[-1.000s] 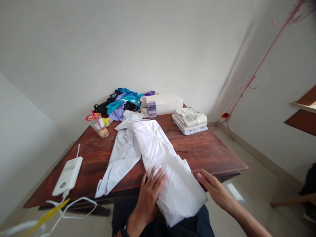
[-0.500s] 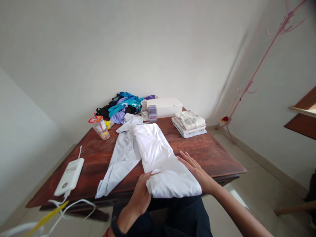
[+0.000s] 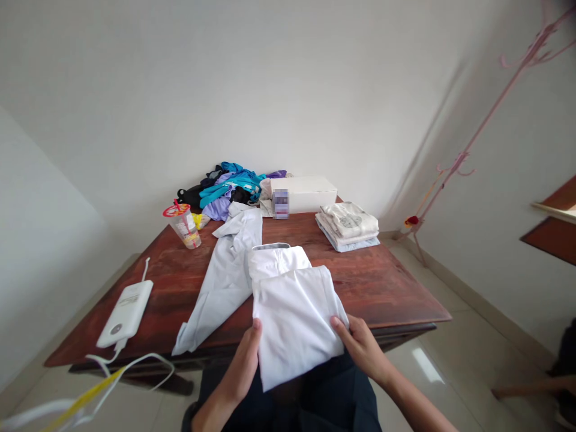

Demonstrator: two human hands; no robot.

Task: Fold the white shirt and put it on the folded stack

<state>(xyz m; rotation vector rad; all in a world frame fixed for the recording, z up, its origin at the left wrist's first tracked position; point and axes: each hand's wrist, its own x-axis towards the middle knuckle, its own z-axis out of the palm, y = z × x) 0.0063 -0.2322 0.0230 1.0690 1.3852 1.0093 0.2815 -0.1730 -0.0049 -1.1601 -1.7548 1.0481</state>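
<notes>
We log: white shirt (image 3: 292, 306) part-folded at near edge of table (image 3: 382, 282), lower end overhanging. Left hand (image 3: 240, 369) and right hand (image 3: 360, 342) each pinch one lower side. Step judged: mid-fold. Next move needs even lift, edges aligned toward collar.

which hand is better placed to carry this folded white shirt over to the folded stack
Right hand, likely: it grips the white shirt on the side nearer the folded stack; the left hand holds the opposite edge.
</notes>
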